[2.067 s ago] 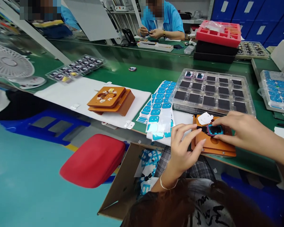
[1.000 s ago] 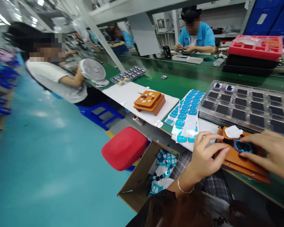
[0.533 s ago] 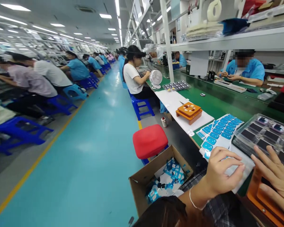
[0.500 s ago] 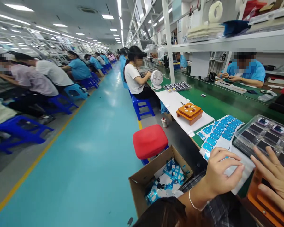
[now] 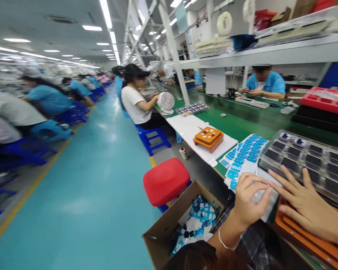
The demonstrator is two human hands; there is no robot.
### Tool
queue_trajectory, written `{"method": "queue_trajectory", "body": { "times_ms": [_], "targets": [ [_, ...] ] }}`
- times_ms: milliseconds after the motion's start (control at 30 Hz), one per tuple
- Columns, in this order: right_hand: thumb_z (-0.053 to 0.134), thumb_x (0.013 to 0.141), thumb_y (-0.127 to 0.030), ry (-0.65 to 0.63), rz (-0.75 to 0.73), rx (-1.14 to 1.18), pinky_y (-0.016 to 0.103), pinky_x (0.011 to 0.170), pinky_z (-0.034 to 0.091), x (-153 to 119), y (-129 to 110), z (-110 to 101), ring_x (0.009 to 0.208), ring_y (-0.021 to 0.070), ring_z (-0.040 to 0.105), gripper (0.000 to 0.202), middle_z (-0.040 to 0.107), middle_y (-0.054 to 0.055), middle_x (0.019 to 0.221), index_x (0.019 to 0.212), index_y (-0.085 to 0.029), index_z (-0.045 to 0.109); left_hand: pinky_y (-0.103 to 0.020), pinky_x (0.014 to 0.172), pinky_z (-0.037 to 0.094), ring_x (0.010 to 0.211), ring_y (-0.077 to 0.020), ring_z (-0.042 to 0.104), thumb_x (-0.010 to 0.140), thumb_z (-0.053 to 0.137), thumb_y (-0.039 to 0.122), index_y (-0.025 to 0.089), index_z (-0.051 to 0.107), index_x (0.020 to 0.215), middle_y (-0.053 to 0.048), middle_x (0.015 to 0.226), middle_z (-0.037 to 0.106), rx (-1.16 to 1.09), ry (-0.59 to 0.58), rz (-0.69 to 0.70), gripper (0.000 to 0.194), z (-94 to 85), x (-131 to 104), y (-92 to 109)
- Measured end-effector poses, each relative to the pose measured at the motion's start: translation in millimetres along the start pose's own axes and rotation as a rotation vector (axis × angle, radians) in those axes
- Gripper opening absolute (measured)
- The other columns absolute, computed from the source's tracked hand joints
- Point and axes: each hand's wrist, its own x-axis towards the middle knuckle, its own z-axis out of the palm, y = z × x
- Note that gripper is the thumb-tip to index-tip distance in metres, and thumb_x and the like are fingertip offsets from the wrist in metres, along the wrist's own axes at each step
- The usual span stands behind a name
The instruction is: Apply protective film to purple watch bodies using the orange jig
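Observation:
My left hand [image 5: 250,200], with a thin white band at its wrist, is raised at the bench edge. Its thumb and fingers are curled together in a pinch; whatever they hold, if anything, is too small to make out. My right hand [image 5: 307,200] spreads its fingers over an orange fixture [image 5: 293,232], partly hiding it. Index fingertip and left-hand fingers are close together. Sheets of blue stickers [image 5: 245,153] lie beyond my left hand. A clear plastic tray [image 5: 312,157] with dark rectangular compartments and a few small round-ended parts sits beyond my right hand.
A cardboard box [image 5: 169,221] of blue and white scraps stands by my legs, beside a red-topped stool [image 5: 167,180]. Another orange fixture [image 5: 208,138] rests on white paper. A white fan [image 5: 166,103] and co-workers [image 5: 136,95] are farther along. Red trays [image 5: 326,100] lie right.
My view has swung right, so the scene shifts left. My right hand has come closer to my left hand, which stays pinched; the fingers of the right remain spread.

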Motion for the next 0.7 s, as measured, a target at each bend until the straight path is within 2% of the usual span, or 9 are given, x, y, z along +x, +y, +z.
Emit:
{"method": "queue_trajectory", "body": {
  "times_ms": [133,233,300,367,433,500,567,633,700],
  "targets": [
    [0.046,0.099,-0.034,0.152,0.071,0.069,0.076,0.113,0.017,2.7,-0.7,-35.4,0.151,0.0359,0.021,0.053,0.046,0.01,0.154,0.151,-0.029,0.038,-0.03,0.08,0.053,0.083,-0.0141,0.063,0.084,0.066,0.009,0.017,0.067,0.083,-0.004,0.085,0.072,-0.017,-0.034,0.029,0.008,-2.7,-1.3,4.6],
    [0.053,0.095,-0.023,0.366,0.231,0.083,0.062,0.111,0.036,0.0,-2.0,-78.7,0.14,0.0334,0.042,0.041,0.055,0.013,0.142,0.136,-0.027,0.054,-0.03,0.08,0.053,0.084,-0.0139,0.063,0.084,0.066,0.006,0.017,0.066,0.084,-0.003,0.086,0.071,-0.017,-0.069,0.054,0.011,-7.7,-4.8,7.0],
    [0.058,0.093,-0.022,0.449,0.381,0.038,0.052,0.101,0.046,-2.9,-3.5,-104.2,0.121,0.0301,0.058,0.027,0.063,0.012,0.127,0.119,-0.025,0.062,-0.031,0.081,0.053,0.086,-0.0143,0.063,0.084,0.066,0.006,0.017,0.066,0.086,-0.003,0.087,0.07,-0.012,-0.084,0.066,0.012,-11.7,-5.9,9.1],
    [0.058,0.093,-0.025,0.352,0.478,0.018,0.047,0.091,0.05,-6.7,-5.2,-118.7,0.103,0.0278,0.063,0.013,0.068,0.01,0.11,0.105,-0.023,0.065,-0.032,0.082,0.053,0.088,-0.0146,0.062,0.084,0.066,0.005,0.018,0.065,0.086,-0.003,0.089,0.07,-0.01,-0.089,0.073,0.013,-14.4,-5.5,11.6],
    [0.059,0.092,-0.033,0.088,0.502,0.049,0.044,0.082,0.05,-10.2,-7.9,-119.9,0.094,0.0282,0.063,0.013,0.07,0.009,0.1,0.096,-0.022,0.065,-0.032,0.082,0.054,0.088,-0.0146,0.062,0.083,0.066,0.004,0.018,0.065,0.086,-0.003,0.089,0.07,-0.009,-0.099,0.076,0.014,-14.9,-4.7,14.1],
    [0.064,0.088,-0.039,-0.215,0.505,0.108,0.041,0.074,0.048,-11.4,-11.2,-111.1,0.089,0.0287,0.062,0.018,0.07,0.008,0.095,0.092,-0.021,0.066,-0.032,0.081,0.054,0.088,-0.0147,0.062,0.083,0.066,0.004,0.018,0.065,0.087,-0.002,0.089,0.07,-0.006,-0.12,0.075,0.015,-13.7,-4.5,16.2],
    [0.069,0.082,-0.038,-0.409,0.546,0.154,0.037,0.069,0.046,-9.6,-13.4,-99.3,0.085,0.0275,0.061,0.019,0.069,0.008,0.088,0.09,-0.021,0.066,-0.032,0.08,0.054,0.087,-0.0148,0.062,0.084,0.066,0.004,0.019,0.065,0.087,-0.002,0.089,0.07,-0.003,-0.139,0.074,0.015,-12.0,-5.1,17.5],
    [0.072,0.077,-0.035,-0.467,0.614,0.18,0.033,0.065,0.044,-6.6,-13.4,-91.6,0.081,0.0257,0.06,0.019,0.067,0.007,0.082,0.088,-0.02,0.066,-0.032,0.08,0.054,0.087,-0.015,0.062,0.085,0.066,0.006,0.019,0.065,0.088,-0.002,0.089,0.07,0.0,-0.16,0.079,0.014,-11.1,-6.0,17.9],
    [0.075,0.073,-0.035,-0.427,0.67,0.213,0.032,0.064,0.042,-4.1,-11.6,-91.5,0.079,0.0248,0.059,0.021,0.063,0.007,0.077,0.086,-0.02,0.066,-0.033,0.081,0.054,0.088,-0.0158,0.062,0.087,0.066,0.011,0.018,0.065,0.093,-0.004,0.091,0.07,-0.007,-0.187,0.096,0.01,-10.8,-6.5,18.0]
  ]
}}
